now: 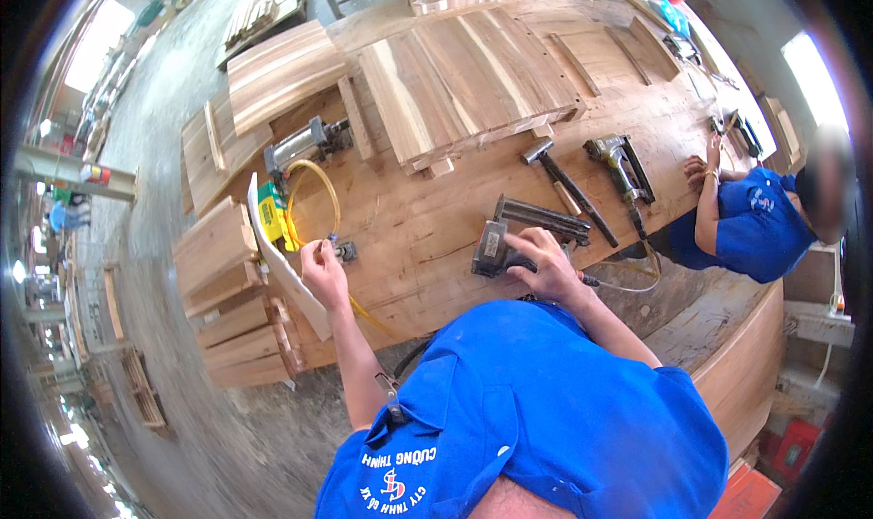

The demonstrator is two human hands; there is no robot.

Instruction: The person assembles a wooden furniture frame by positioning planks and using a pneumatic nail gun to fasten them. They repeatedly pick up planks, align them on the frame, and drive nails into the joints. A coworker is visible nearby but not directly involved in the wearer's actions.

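Note:
My left hand (324,275) is raised over the left part of the wooden bench, its fingertips pinched together. Whatever they may hold is too small to make out. A small metal fitting (345,251) is right beside those fingertips. My right hand (546,266) lies on a dark nail gun (491,250), fingers curled over its body and handle. Beyond it lie a hammer (575,196) with a dark handle and a second, greenish nail gun (624,167). A yellow hose (337,205) loops near a silver cylinder-shaped tool (305,146), beside a green and yellow box (270,211).
A striped wooden panel (464,78) lies across the bench (414,246), with another panel (284,71) to its left. A pale curved strip (289,278) stands by stacked boards (214,255). At right, a co-worker in blue (759,223) handles something at the bench; another person's hands show at the top.

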